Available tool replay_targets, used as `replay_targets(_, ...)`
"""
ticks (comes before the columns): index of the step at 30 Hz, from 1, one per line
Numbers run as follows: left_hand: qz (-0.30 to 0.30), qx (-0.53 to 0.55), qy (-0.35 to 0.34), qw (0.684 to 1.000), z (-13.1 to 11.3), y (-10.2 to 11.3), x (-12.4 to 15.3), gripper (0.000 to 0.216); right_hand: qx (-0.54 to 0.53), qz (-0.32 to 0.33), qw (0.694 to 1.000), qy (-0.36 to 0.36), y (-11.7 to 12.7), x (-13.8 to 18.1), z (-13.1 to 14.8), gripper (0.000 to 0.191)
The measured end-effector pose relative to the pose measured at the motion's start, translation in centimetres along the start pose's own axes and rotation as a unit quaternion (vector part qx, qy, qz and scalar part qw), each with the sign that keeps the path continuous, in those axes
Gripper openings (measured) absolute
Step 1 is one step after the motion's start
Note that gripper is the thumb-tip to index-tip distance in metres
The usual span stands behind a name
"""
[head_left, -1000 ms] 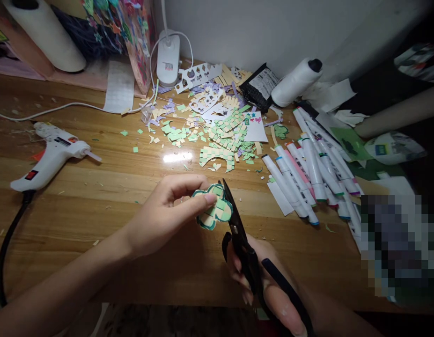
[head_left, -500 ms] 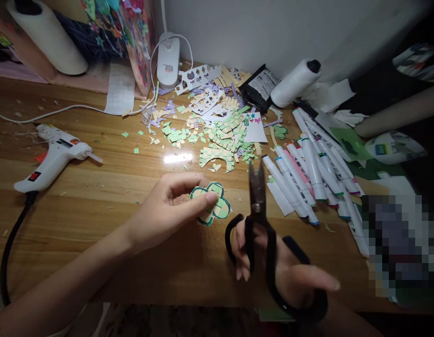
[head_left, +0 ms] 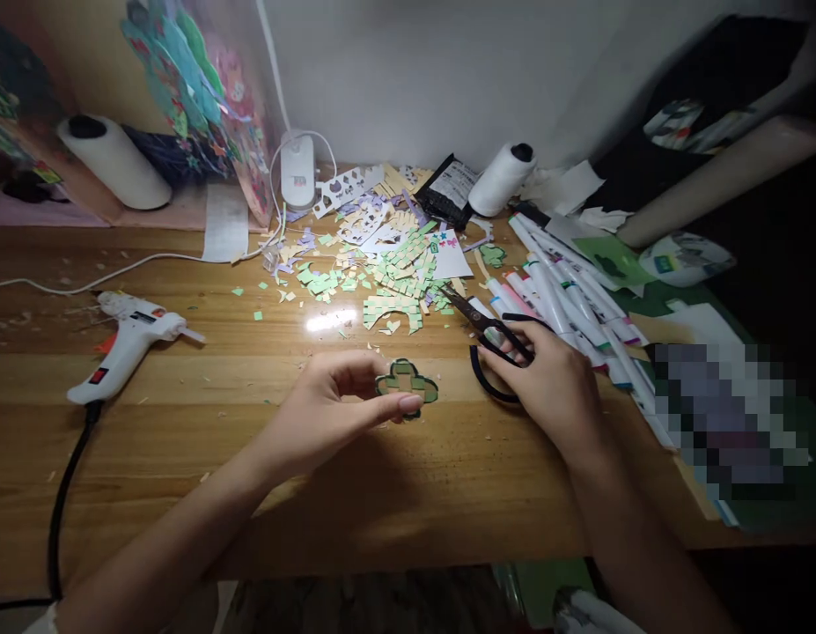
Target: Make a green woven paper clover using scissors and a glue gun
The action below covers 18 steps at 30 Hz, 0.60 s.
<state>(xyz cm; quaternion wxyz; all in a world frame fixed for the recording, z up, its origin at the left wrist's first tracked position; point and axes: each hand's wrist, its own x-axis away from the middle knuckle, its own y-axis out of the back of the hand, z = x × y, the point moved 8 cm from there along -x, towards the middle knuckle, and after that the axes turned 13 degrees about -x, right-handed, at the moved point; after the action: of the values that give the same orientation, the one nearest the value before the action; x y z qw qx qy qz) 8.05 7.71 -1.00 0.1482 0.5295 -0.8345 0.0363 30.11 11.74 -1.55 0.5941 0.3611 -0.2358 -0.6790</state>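
Observation:
Between thumb and fingers, my left hand (head_left: 345, 396) pinches a small clover-shaped paper cutout (head_left: 408, 384) with a green-and-cream woven pattern and a dark green outline. It is held up over the wooden table. Over at the right, my right hand (head_left: 546, 374) grips black-handled scissors (head_left: 490, 328) by one handle loop. Their blades point away to the upper left, towards the paper scraps (head_left: 400, 264), beside the white markers. Whether the scissors rest on the table I cannot tell.
White markers (head_left: 566, 299) lie piled at the right. A glue gun (head_left: 127, 343) with a black cord lies at the left. Behind the scraps stand a thread cone (head_left: 503, 179), a black packet (head_left: 447, 189) and a white lamp base (head_left: 297, 172). A second clover cutout (head_left: 493, 255) lies near the markers.
My right hand has moved the scissors away from me, turning them from upright to low and slanted beside the markers. The clover cutout in my left hand has tilted. The view has shifted.

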Motion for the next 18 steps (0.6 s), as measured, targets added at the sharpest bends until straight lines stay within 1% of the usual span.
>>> replay_targets(4, 0.022, -0.024, -0.031, 0.999, -1.0, -0.5, 0.3, 0.017, 0.044, -0.017, 0.999, 0.020, -0.2, -0.1, 0.3, 0.029)
replay_targets(6, 0.031, -0.053, -0.038, 0.997, -1.3, -0.4, 1.0, 0.021, 0.071, -0.028, 0.997, 0.029, -0.2, 0.0, 0.6, 0.031)
replay_targets(8, 0.034, -0.120, -0.017, 0.992, -0.9, 0.5, 2.0, 0.027, 0.100, -0.033, 0.994, 0.032, -0.3, 0.2, 0.7, 0.031)
replay_targets(10, 0.017, -0.217, 0.025, 0.976, 0.3, 2.5, 3.4, 0.035, 0.127, -0.032, 0.991, 0.037, -0.5, 0.4, 0.6, 0.032)
replay_targets(12, -0.024, -0.322, 0.062, 0.944, 1.5, 5.2, 5.1, 0.039, 0.146, -0.032, 0.987, 0.059, -0.7, 0.5, 0.7, 0.034)
replay_targets(14, -0.060, -0.417, 0.089, 0.903, 2.5, 7.8, 6.6, 0.040, 0.151, -0.025, 0.984, 0.090, -1.1, 0.6, 0.8, 0.038)
replay_targets(16, -0.074, -0.503, 0.110, 0.854, 3.4, 9.5, 7.7, 0.039, 0.143, -0.016, 0.985, 0.097, -1.5, 0.7, 0.6, 0.043)
replay_targets(18, -0.090, -0.573, 0.130, 0.804, 4.0, 10.6, 8.3, 0.036, 0.141, -0.022, 0.986, 0.089, -1.4, 0.8, 0.6, 0.046)
